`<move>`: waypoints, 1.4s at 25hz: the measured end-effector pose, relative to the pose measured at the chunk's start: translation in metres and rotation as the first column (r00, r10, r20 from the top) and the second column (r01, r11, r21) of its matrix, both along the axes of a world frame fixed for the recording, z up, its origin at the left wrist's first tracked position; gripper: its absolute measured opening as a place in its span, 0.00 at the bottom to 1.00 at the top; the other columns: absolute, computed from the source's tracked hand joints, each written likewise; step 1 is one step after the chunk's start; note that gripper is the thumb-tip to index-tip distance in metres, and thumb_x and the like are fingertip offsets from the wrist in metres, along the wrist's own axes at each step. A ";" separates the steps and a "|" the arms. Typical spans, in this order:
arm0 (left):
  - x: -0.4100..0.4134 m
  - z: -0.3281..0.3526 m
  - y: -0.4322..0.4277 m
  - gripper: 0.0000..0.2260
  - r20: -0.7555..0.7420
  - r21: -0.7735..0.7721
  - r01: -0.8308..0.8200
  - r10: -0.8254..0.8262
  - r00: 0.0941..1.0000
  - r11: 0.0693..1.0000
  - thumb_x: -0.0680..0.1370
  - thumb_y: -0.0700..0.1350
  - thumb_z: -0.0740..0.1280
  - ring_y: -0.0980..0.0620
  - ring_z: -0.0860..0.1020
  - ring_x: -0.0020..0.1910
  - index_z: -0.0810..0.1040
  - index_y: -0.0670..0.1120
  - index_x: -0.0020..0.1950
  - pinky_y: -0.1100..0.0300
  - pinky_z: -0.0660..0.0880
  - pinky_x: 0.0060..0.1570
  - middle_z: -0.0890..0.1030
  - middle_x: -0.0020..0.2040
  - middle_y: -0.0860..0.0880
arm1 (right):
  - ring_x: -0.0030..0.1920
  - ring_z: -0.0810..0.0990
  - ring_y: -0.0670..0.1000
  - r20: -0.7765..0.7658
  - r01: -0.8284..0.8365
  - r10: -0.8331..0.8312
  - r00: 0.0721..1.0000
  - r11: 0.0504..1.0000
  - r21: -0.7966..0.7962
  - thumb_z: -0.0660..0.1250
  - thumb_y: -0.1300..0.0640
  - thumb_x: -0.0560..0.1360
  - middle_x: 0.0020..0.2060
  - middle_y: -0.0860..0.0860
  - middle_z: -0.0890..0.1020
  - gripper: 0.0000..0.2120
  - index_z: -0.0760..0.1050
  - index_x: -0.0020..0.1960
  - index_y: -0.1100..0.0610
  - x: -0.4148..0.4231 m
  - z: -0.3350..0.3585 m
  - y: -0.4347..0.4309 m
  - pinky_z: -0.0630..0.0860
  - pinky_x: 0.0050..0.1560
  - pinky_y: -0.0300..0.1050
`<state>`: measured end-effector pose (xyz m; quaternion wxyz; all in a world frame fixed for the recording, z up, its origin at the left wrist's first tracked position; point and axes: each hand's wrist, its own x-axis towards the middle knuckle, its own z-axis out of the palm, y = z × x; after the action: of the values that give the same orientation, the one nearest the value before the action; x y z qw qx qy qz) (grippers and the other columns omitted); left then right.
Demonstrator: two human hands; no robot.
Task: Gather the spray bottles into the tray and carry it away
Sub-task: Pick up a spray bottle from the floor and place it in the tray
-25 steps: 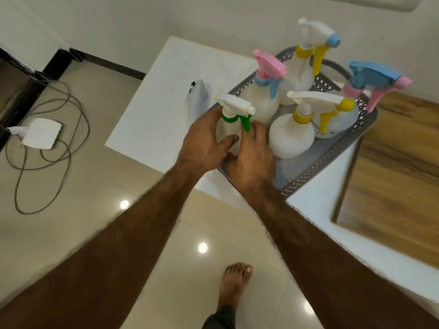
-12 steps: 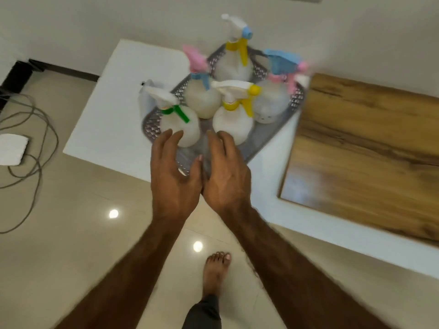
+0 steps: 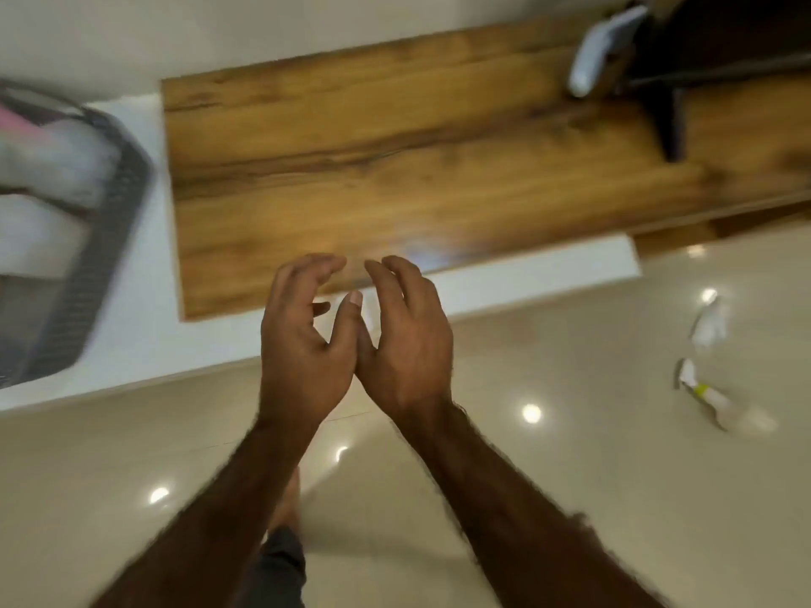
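Note:
The grey perforated tray [image 3: 112,239] sits blurred at the far left edge on the white table, with pale bottle bodies [image 3: 52,164] and a bit of pink showing inside it. My left hand [image 3: 303,340] and my right hand [image 3: 403,335] hover side by side over the table's front edge, fingers curved and apart, holding nothing. Both are well to the right of the tray. On the floor at the right lies a white spray bottle [image 3: 711,401] with a yellow collar, on its side.
A wooden board [image 3: 395,168] covers the middle of the white table [image 3: 145,326]. A dark stand and a white object [image 3: 601,50] are at the top right. A white scrap [image 3: 708,324] lies on the glossy beige floor. My foot shows below the hands.
The view has swung right, so the tray slid to the left edge. Both hands have come off the bottles and tray and now hang empty over the table's edge.

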<state>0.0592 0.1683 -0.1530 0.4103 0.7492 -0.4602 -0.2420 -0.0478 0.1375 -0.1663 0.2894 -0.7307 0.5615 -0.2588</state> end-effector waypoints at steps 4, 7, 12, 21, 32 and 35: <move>-0.139 -0.025 -0.029 0.13 -0.030 0.049 0.226 -0.224 0.974 0.973 0.81 0.45 0.68 0.65 0.79 0.63 0.82 0.49 0.66 0.68 0.81 0.56 0.79 0.64 0.57 | 0.61 0.80 0.59 -0.066 0.219 -0.218 0.974 0.976 0.007 0.69 0.53 0.79 0.68 0.58 0.79 0.22 0.76 0.70 0.60 -0.155 -0.027 -0.005 0.80 0.55 0.55; -0.244 -0.055 -0.034 0.13 -0.042 0.096 0.374 -0.371 0.928 0.923 0.82 0.45 0.70 0.61 0.79 0.63 0.81 0.49 0.67 0.69 0.79 0.55 0.77 0.65 0.59 | 0.61 0.80 0.58 -0.124 0.358 -0.352 0.928 0.933 0.027 0.69 0.51 0.78 0.68 0.57 0.79 0.24 0.75 0.71 0.59 -0.270 -0.054 0.005 0.81 0.53 0.52; -0.418 -0.129 -0.024 0.13 -0.094 0.220 0.569 -0.563 0.821 0.793 0.83 0.44 0.71 0.58 0.79 0.62 0.82 0.46 0.67 0.78 0.76 0.50 0.79 0.66 0.54 | 0.60 0.79 0.58 -0.170 0.569 -0.553 0.816 0.821 0.059 0.69 0.50 0.78 0.67 0.55 0.78 0.24 0.74 0.72 0.58 -0.448 -0.136 0.041 0.81 0.51 0.54; -0.627 -0.331 -0.032 0.13 -0.367 0.517 0.640 -0.529 0.765 0.568 0.83 0.49 0.71 0.47 0.85 0.59 0.81 0.46 0.65 0.70 0.80 0.53 0.84 0.63 0.50 | 0.63 0.76 0.63 -0.372 0.660 -0.589 0.717 0.745 0.094 0.72 0.53 0.74 0.69 0.58 0.76 0.30 0.71 0.74 0.58 -0.679 -0.319 0.057 0.77 0.56 0.56; -0.764 -0.416 -0.043 0.26 -0.834 0.552 0.739 0.222 0.506 0.387 0.84 0.63 0.63 0.41 0.79 0.73 0.72 0.50 0.78 0.37 0.80 0.68 0.79 0.73 0.43 | 0.67 0.72 0.65 -0.529 0.480 -0.259 0.808 0.810 0.336 0.80 0.49 0.67 0.70 0.59 0.71 0.46 0.61 0.79 0.51 -0.793 -0.410 0.014 0.76 0.60 0.60; -0.741 -0.391 -0.031 0.21 -0.806 0.588 0.708 0.208 0.554 0.391 0.84 0.58 0.66 0.40 0.81 0.69 0.72 0.52 0.76 0.35 0.82 0.64 0.80 0.69 0.44 | 0.59 0.77 0.63 -0.457 0.520 -0.346 0.819 0.783 0.340 0.82 0.47 0.65 0.63 0.58 0.75 0.44 0.65 0.75 0.53 -0.769 -0.394 0.035 0.76 0.51 0.54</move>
<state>-0.6821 0.1368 -0.5439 0.0584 0.5590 -0.1523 -0.8130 -0.8171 0.1724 -0.5600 0.2704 -0.5265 0.8050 -0.0396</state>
